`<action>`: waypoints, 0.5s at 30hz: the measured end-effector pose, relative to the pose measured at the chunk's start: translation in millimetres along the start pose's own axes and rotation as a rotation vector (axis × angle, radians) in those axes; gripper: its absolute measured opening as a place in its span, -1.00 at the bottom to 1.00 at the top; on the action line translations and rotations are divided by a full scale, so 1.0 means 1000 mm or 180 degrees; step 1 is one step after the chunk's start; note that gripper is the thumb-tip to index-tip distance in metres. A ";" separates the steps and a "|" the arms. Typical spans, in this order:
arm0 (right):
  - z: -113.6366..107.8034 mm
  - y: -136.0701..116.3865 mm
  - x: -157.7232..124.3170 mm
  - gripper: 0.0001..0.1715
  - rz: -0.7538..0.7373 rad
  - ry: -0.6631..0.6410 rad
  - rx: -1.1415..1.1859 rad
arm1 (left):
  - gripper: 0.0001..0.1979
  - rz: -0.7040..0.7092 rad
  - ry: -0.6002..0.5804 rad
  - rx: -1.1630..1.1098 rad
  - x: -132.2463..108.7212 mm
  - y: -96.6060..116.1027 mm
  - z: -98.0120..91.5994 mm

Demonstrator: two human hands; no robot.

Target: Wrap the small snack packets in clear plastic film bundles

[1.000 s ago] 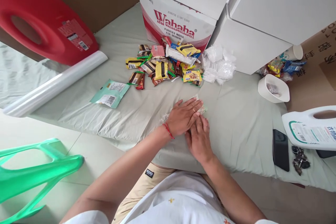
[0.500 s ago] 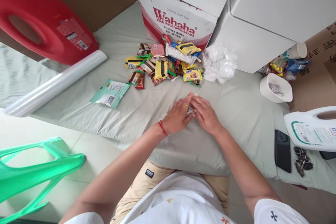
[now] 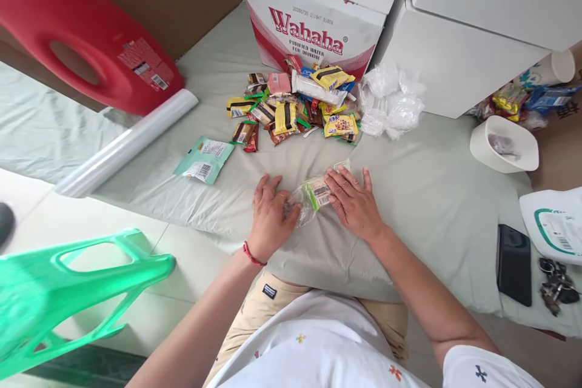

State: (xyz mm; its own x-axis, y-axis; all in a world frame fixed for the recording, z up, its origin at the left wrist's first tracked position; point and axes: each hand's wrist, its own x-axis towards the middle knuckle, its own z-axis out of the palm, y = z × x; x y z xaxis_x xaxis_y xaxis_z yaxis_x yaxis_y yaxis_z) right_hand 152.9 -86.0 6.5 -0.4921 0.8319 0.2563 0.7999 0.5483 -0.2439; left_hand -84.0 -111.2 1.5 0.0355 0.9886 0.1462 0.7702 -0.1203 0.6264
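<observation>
Where right fingers (image 3: 340, 188) rest, a packet (image 3: 316, 193) lies part-covered.

- Looks like a home rm
- Sheet-like cloth (image 3: 427, 206) w/ snack pile (image 3: 284, 118), ctr
- Red jug (image 3: 120, 33), upper L
- Grn plastic stool (image 3: 109, 274) on tiled flr (image 3: 154, 315), lower L
- Phone (image 3: 513, 264) + keys (image 3: 557, 290), lower R

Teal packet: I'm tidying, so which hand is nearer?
Left. The left hand is right of the teal packet; the right hand is farther right, on a wrapped snack.
</observation>
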 end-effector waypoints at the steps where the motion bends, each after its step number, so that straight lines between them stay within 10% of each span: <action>1: 0.001 0.000 0.000 -0.41 -0.0002 -0.0002 0.0012 | -0.83 -0.0090 -0.0053 -0.0178 0.002 0.003 -0.003; 8: 0.003 -0.003 0.000 -0.42 0.0013 -0.0020 0.0124 | -0.68 -0.1613 -0.0472 -0.2428 0.008 0.021 -0.030; 15: 0.004 -0.008 0.002 -0.42 -0.0072 -0.0064 0.0197 | -0.62 -0.1903 -0.0183 -0.3297 0.028 0.061 -0.023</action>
State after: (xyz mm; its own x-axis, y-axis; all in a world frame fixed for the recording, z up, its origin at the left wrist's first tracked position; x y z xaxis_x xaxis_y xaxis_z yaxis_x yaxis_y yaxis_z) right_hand 144.2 -88.1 5.7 -0.5171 0.8205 0.2436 0.7661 0.5706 -0.2959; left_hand -51.1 -92.7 61.6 -0.1046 0.9122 -0.3962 -0.2037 0.3702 0.9063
